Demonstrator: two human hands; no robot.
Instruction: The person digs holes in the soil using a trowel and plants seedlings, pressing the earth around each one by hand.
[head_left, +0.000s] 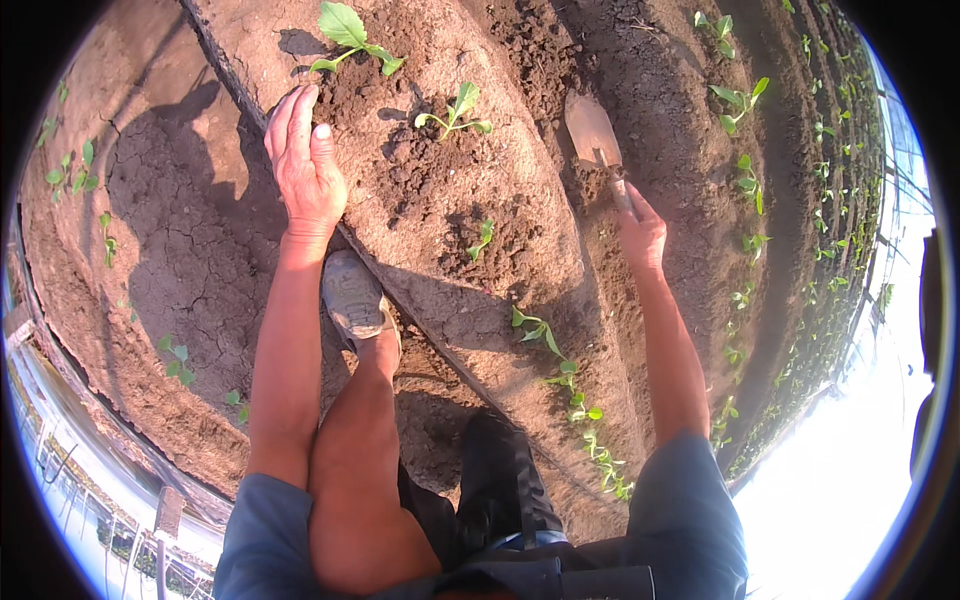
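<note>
My right hand (643, 231) grips the handle of a hand trowel (592, 129), whose soil-dusted metal blade points away from me over the furrow beside the raised bed. My left hand (306, 157) holds nothing; its palm edge is by the bed's near-left side, fingers extended, just below a leafy seedling (343, 28) in dark, loosened soil. A smaller seedling (454, 114) stands to the right of that hand, between it and the trowel. Closer to me, another little seedling (482, 240) grows in crumbly soil.
A line of seedlings (541, 330) runs down the bed towards me. My shoe (355, 296) is on the ground left of a thin dark line along the bed. More planted rows (739, 103) lie at the right, and cracked soil (195, 255) with scattered seedlings at the left.
</note>
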